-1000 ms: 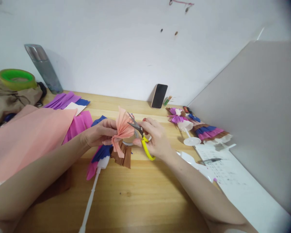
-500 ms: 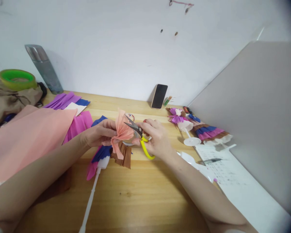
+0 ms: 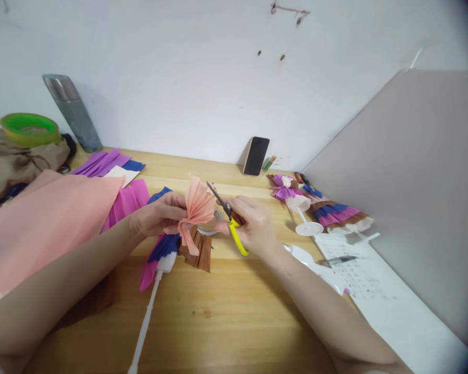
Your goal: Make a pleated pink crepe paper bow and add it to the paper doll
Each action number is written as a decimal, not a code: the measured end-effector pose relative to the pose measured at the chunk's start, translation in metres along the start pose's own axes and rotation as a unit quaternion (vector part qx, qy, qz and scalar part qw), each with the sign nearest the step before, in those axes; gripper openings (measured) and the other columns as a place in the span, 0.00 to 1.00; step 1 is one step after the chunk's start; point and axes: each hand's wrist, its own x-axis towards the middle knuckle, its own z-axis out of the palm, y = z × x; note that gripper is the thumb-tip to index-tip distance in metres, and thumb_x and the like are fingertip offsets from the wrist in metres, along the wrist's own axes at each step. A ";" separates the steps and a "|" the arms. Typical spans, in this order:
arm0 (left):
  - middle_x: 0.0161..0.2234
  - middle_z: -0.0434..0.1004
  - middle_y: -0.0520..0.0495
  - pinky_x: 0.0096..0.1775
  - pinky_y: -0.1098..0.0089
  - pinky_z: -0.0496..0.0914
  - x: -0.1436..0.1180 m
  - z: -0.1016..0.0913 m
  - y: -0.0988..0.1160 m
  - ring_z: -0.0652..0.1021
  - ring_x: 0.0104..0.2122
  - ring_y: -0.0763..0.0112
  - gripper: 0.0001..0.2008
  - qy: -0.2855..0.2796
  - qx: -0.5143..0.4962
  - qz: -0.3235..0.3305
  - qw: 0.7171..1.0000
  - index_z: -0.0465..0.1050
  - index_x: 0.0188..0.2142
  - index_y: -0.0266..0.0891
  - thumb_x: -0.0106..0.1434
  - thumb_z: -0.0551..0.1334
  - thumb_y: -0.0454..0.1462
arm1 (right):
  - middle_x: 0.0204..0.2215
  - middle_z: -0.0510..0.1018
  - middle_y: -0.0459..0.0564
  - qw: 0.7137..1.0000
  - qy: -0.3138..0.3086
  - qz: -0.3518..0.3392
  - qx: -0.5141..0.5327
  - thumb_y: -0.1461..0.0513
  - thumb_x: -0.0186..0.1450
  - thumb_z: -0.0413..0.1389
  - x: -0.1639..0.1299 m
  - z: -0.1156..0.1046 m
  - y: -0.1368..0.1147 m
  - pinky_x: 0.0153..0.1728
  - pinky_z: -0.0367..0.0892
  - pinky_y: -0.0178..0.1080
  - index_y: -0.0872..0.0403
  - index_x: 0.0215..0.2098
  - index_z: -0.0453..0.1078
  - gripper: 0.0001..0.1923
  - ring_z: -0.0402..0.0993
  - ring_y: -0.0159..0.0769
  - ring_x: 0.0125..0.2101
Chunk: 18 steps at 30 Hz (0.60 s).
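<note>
— Any containers in view?

— I see a green bowl point(image 3: 29, 129) at the far left, sitting on crumpled brown cloth point(image 3: 19, 163); I can't tell what's inside it. A grey steel flask point(image 3: 72, 111) leans against the wall behind.

— Materials?

— Pleated crepe paper everywhere: a big peach sheet point(image 3: 42, 221), magenta folds point(image 3: 127, 200), purple strips point(image 3: 99, 161). On the wooden worktop point(image 3: 226, 311) lies a white plastic stick point(image 3: 144, 327) with brown and blue ruffles.

— And the grips?

— My left hand point(image 3: 159, 214) pinches a peach crepe fan point(image 3: 197, 210) at its gathered waist, held just above the worktop's middle. My right hand point(image 3: 253, 226) is clenched round the yellow-handled scissors point(image 3: 228, 218), blades nearly together, tips touching the fan's upper edge.
</note>
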 end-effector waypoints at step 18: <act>0.21 0.74 0.50 0.15 0.81 0.53 0.009 0.006 -0.004 0.61 0.12 0.88 0.15 0.156 0.022 0.100 0.982 0.76 0.27 0.30 0.47 0.74 0.40 | 0.12 0.62 0.36 0.855 -0.023 0.251 0.453 0.44 0.65 0.53 -0.005 0.016 -0.004 0.14 0.50 0.32 0.55 0.41 0.69 0.23 0.54 0.25 0.11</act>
